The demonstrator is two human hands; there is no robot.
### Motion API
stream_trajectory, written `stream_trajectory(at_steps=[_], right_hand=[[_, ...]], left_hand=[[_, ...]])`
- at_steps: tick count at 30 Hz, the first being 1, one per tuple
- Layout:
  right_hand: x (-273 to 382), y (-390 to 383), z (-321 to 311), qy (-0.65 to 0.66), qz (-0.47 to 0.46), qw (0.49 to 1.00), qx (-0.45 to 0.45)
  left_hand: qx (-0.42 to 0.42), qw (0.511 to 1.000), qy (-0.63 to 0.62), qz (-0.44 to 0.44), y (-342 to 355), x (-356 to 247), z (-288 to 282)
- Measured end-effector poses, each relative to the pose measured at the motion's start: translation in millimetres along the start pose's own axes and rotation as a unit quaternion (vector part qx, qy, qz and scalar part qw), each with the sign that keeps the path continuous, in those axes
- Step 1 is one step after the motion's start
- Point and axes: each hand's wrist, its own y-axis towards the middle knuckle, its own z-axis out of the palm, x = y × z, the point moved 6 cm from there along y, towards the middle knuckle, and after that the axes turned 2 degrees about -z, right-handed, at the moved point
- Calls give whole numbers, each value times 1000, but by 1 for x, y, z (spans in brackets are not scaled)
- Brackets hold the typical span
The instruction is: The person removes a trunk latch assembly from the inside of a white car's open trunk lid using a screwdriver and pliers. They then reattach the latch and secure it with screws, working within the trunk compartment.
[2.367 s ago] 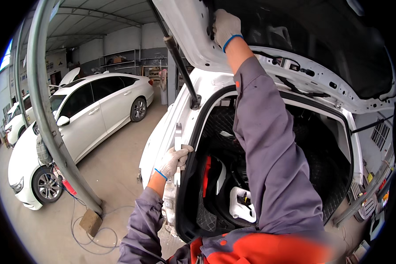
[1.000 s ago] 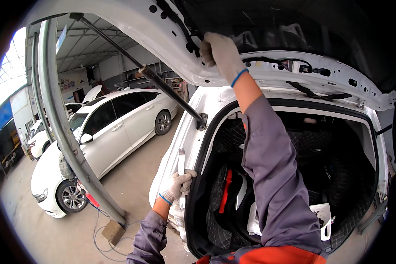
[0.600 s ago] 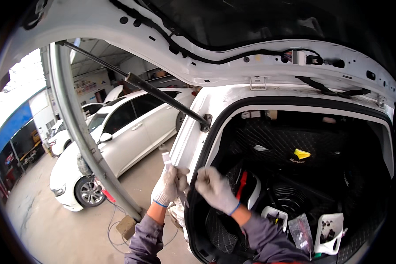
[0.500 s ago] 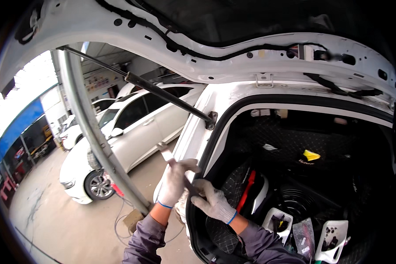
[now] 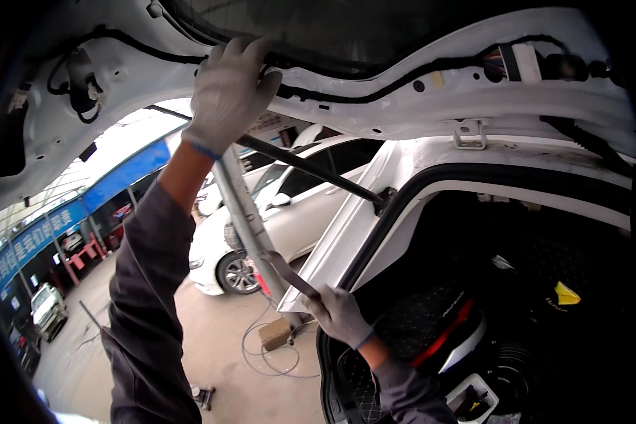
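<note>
My left hand (image 5: pixel 230 92), in a white work glove, is raised against the inner side of the white tailgate (image 5: pixel 346 116). Its fingers point upward over the panel's edge by the dark glass, and the thumb stands apart. Lower down, my right hand (image 5: pixel 338 318), also gloved, is closed around one end of a flat dark bar (image 5: pixel 290 273), which resembles a pry tool. The bar slants up and left, its far end slightly bent. Behind this hand is the left side of the car's trunk opening (image 5: pixel 371 272).
A dark strut (image 5: pixel 318 166) runs from the tailgate to the car body. A metal post (image 5: pixel 244 212) and a white car (image 5: pixel 311 187) stand beyond. In the trunk lie a red and white lamp-like part (image 5: pixel 452 336) and a white tray (image 5: pixel 484 389). A cardboard-coloured block (image 5: pixel 274 333) rests on the floor.
My left hand has let go of the bar and risen to the tailgate. My right hand keeps the bar. The view has turned upward and left.
</note>
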Motion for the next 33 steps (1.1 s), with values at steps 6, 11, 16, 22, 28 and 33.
stream_trajectory(at_steps=[6, 11, 16, 22, 28, 33], right_hand=[[-37, 70, 14, -26, -53, 997, 50], [-62, 73, 20, 35, -1, 996, 82], [-73, 72, 21, 16, 15, 998, 55], [-71, 70, 22, 36, 27, 997, 61], [-81, 70, 25, 32, 14, 999, 42], [-75, 69, 24, 47, 22, 996, 71]], left_hand=[[219, 971, 95, -5, 30, 7, 44], [230, 964, 132, 7, 36, -3, 46], [244, 963, 88, -72, 32, 9, 51], [219, 963, 20, -155, 26, 15, 46], [198, 965, 17, -171, 30, 12, 49], [204, 961, 6, -188, 27, 16, 48]])
